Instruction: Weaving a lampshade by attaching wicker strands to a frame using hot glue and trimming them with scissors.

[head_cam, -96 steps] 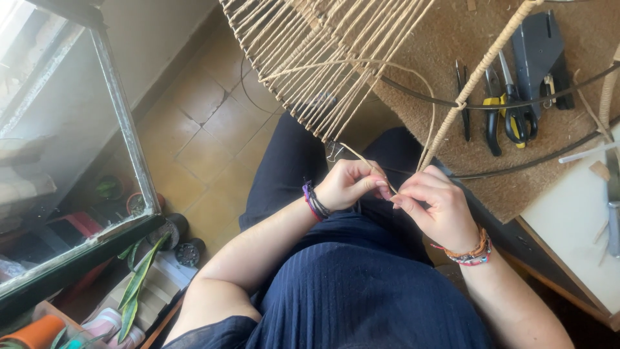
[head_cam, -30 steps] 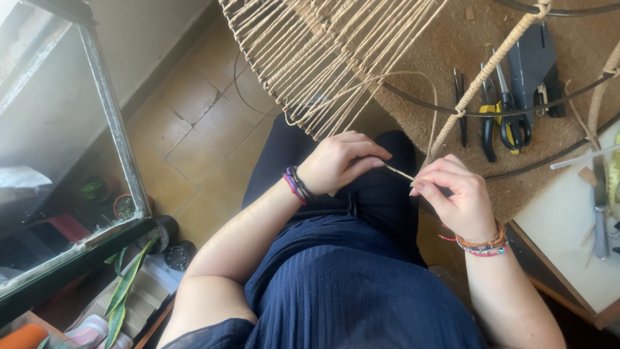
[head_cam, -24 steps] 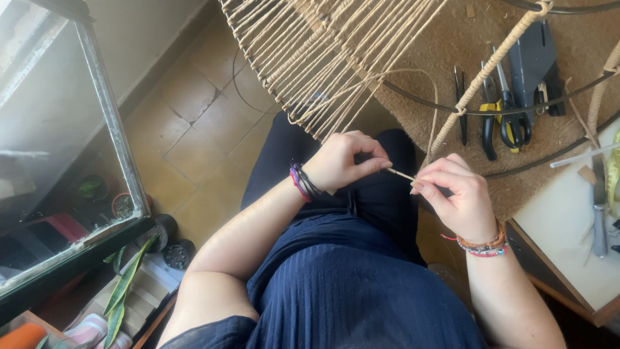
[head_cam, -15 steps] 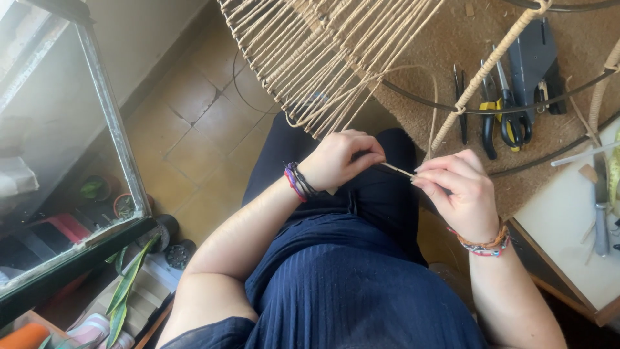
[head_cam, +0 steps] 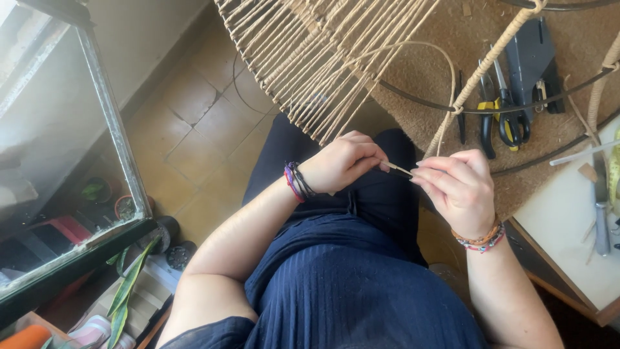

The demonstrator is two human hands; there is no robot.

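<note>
Seated person's lap, dark dress | left hand (head_cam: pixel 342 161) and right hand (head_cam: pixel 458 187) pinch the two ends of a short stretch of pale cord (head_cam: pixel 399 169), fingers closed on it, above the knees | beyond: woven cord frame (head_cam: pixel 323 58) | farther right: pliers (head_cam: pixel 485 113) and scissors (head_cam: pixel 513 119) lie on a brown mat (head_cam: pixel 420 77).

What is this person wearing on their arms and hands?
Both arms are bare, with no sleeves reaching them and no gloves. The left hand has a stack of thin bracelets at the wrist, purple, red and dark. The right hand has beaded bracelets at the wrist, orange and mixed colours. No rings can be made out.
</note>
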